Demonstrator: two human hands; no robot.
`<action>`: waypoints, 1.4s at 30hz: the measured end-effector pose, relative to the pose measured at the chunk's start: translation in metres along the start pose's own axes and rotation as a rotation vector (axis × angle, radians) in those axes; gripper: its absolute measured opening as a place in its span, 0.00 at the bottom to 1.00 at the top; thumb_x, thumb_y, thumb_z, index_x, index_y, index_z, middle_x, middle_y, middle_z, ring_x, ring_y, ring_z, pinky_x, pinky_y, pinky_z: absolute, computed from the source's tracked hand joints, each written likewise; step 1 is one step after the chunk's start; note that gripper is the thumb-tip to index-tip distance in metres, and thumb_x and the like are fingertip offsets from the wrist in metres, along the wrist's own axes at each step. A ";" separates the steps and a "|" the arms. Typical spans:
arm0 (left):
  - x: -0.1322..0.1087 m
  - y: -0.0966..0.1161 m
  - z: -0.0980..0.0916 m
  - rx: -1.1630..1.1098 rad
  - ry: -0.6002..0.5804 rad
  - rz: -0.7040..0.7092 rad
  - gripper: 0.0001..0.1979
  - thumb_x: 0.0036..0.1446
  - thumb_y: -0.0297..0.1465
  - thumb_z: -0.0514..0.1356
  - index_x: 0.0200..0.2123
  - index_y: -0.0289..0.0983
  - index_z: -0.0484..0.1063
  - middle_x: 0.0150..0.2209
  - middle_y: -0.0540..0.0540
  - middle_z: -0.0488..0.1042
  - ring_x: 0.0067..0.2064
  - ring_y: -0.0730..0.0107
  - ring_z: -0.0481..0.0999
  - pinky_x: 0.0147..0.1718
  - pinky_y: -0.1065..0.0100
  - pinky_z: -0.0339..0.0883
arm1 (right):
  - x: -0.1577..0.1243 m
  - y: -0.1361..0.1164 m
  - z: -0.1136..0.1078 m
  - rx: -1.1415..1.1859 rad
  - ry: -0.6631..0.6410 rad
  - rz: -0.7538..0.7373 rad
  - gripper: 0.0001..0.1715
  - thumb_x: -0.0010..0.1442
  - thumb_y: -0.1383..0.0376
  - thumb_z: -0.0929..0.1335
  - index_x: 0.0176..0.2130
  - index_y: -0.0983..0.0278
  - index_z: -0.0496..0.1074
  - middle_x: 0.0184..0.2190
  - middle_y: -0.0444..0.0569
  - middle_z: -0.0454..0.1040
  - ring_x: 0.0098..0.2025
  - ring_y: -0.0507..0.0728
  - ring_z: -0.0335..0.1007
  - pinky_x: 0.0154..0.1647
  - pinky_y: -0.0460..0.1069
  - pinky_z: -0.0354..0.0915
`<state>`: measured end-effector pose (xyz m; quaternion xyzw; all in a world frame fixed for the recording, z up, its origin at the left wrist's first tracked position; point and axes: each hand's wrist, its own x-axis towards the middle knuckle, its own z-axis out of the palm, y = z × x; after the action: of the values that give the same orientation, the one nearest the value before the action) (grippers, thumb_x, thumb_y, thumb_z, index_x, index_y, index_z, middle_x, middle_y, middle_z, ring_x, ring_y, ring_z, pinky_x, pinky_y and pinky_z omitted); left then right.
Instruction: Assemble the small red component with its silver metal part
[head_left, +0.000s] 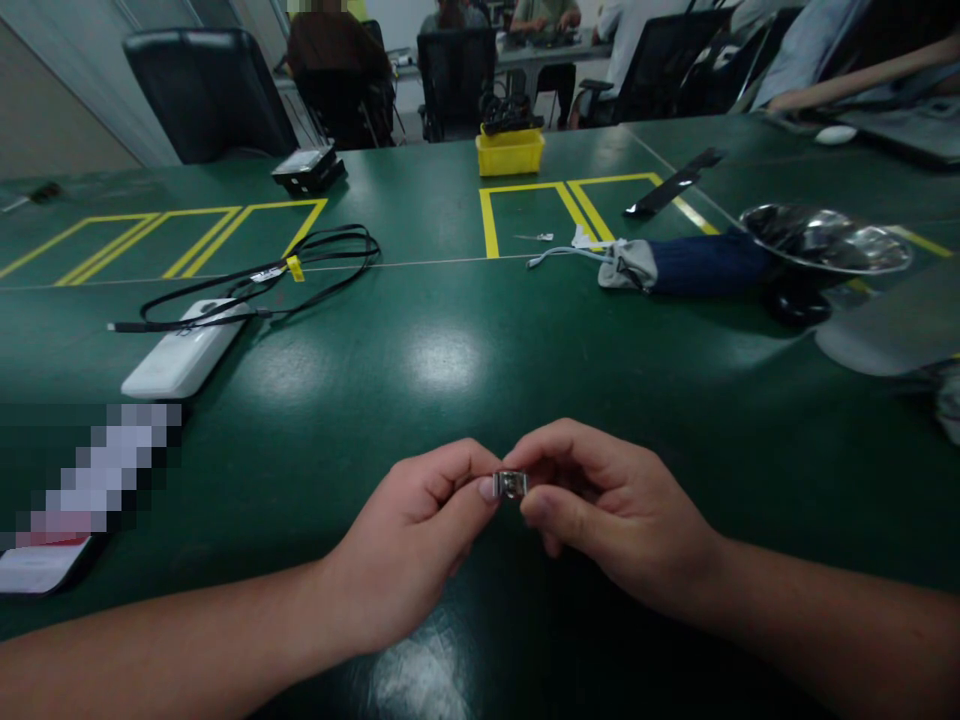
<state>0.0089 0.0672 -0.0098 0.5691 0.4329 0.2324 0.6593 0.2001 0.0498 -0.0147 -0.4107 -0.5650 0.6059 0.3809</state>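
Between my two hands, just above the green table [442,410], is a small shiny metal piece [512,486] with a dark round spot in its middle. I cannot make out its exact kind. The thumb and fingers of my left hand [412,535] pinch its left end. At the other end, the thumb and bent forefinger of my right hand [626,510] close on it. My fingers partly cover the piece, and the remaining fingers of both hands are curled below and behind.
To the left lie a white power bank [180,355], a looped black cable [330,232] and a blurred-out phone [45,568]. A yellow bin [510,155] stands at the back. On the right are a blue pouch [705,265] and a metal bowl [825,235]. Several people sit beyond.
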 end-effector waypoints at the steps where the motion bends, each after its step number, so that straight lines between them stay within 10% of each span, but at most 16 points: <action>1: 0.000 0.001 0.000 0.035 -0.008 0.020 0.14 0.60 0.39 0.53 0.29 0.35 0.68 0.18 0.54 0.60 0.20 0.79 0.57 0.19 0.75 0.51 | 0.000 0.000 0.000 -0.011 0.004 -0.002 0.14 0.58 0.59 0.68 0.43 0.65 0.69 0.27 0.44 0.70 0.23 0.48 0.65 0.22 0.43 0.64; 25: 0.002 0.000 -0.001 -0.123 -0.008 0.023 0.05 0.56 0.30 0.56 0.34 0.36 0.70 0.22 0.53 0.63 0.22 0.78 0.58 0.22 0.74 0.52 | 0.001 -0.002 0.000 -0.166 0.068 -0.169 0.11 0.59 0.64 0.67 0.43 0.62 0.73 0.35 0.49 0.71 0.29 0.50 0.67 0.27 0.45 0.65; 32: 0.009 0.002 -0.001 -0.403 0.063 0.054 0.21 0.40 0.17 0.50 0.38 0.35 0.69 0.34 0.47 0.68 0.32 0.74 0.66 0.32 0.71 0.62 | 0.003 0.001 0.003 -0.060 0.183 -0.002 0.11 0.56 0.62 0.69 0.40 0.64 0.68 0.31 0.46 0.72 0.24 0.50 0.68 0.21 0.45 0.64; 42: 0.014 -0.003 -0.003 -0.366 0.050 0.062 0.21 0.45 0.15 0.50 0.42 0.33 0.71 0.37 0.44 0.73 0.38 0.70 0.73 0.42 0.65 0.65 | 0.004 0.001 0.000 -0.182 0.254 -0.093 0.08 0.57 0.66 0.68 0.40 0.62 0.68 0.30 0.44 0.69 0.25 0.48 0.65 0.23 0.44 0.63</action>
<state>0.0132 0.0793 -0.0170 0.4466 0.3817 0.3416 0.7336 0.1986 0.0534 -0.0154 -0.4901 -0.5832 0.4772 0.4381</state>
